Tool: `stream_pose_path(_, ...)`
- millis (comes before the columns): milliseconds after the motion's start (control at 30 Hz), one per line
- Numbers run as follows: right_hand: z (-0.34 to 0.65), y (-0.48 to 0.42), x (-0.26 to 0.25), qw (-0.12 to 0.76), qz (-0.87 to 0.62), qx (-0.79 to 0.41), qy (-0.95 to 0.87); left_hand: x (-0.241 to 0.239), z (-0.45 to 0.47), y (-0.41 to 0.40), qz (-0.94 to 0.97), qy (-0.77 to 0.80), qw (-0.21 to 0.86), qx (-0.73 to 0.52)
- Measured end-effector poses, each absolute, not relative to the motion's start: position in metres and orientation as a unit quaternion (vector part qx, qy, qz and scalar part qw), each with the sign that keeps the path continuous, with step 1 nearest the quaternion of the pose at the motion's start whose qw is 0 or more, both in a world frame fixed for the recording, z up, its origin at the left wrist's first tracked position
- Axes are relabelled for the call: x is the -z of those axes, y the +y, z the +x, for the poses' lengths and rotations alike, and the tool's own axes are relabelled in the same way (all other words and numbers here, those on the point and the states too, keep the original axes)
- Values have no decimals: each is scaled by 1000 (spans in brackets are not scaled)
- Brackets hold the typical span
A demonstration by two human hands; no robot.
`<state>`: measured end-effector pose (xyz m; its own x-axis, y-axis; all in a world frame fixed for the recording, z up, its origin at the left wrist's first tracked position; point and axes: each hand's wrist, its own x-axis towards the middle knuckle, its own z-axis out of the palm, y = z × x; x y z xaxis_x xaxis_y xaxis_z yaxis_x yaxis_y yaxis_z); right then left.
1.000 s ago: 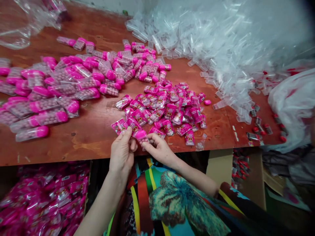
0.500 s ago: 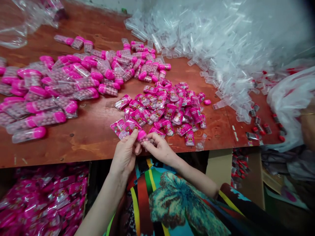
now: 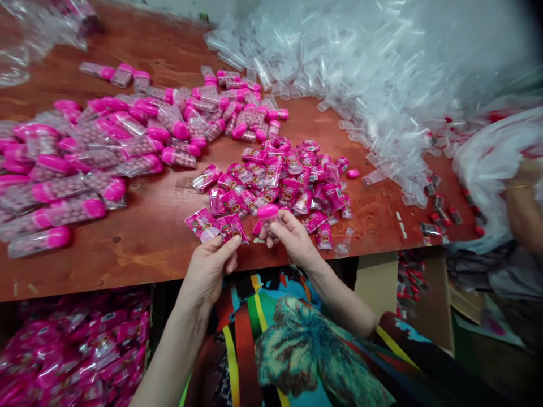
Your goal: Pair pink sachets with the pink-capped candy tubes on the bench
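Pink packets (image 3: pixel 85 350), way too many to count, are lying heaped below the table (image 3: pixel 153 243) at far left. Up top, dozens of pink-capped bottles (image 3: pixel 139 146) full of little beads are lying in one big spread, with three sitting in a row behind it. Next along, one left hand (image 3: pixel 212 265) is pinching one pink packet (image 3: pixel 232 227) near the table's front edge. Just right of that, one right hand (image 3: pixel 292 234) is gripping one bead bottle (image 3: pixel 268 215), pink cap up, in front of a packet pile (image 3: pixel 275 175), dozens again. One loose cap (image 3: pixel 352 173) is lying right of the pile. Further over, countless clear tubes (image 3: pixel 360 85) are heaping up, several red-capped bottles (image 3: pixel 455 215) are lying around, one white plastic bag (image 3: pixel 483 164) is slumping, and one other person's arm (image 3: pixel 524 198) is showing.
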<state>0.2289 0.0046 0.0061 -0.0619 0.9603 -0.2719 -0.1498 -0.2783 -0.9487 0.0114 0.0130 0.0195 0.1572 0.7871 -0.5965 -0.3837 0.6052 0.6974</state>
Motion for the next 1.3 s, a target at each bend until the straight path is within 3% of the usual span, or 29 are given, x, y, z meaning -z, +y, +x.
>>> stream_pose_path(233, 203, 6, 2, 491, -536, -558, -400, -29, 32, 19, 99, 474, 782, -392)
stream_pose_path(467, 201, -6, 5, 472, -553, -484, -488, -29, 38, 20, 16, 482, 775, -409)
stream_pose_path(900, 210, 1, 13, 312, -577, -223, -721, -33, 53, 16, 38, 489, 765, -417)
stream_pose_path(1300, 218, 4, 14, 271, -564, -175, -760, -17, 29, 17, 99, 513, 734, -434)
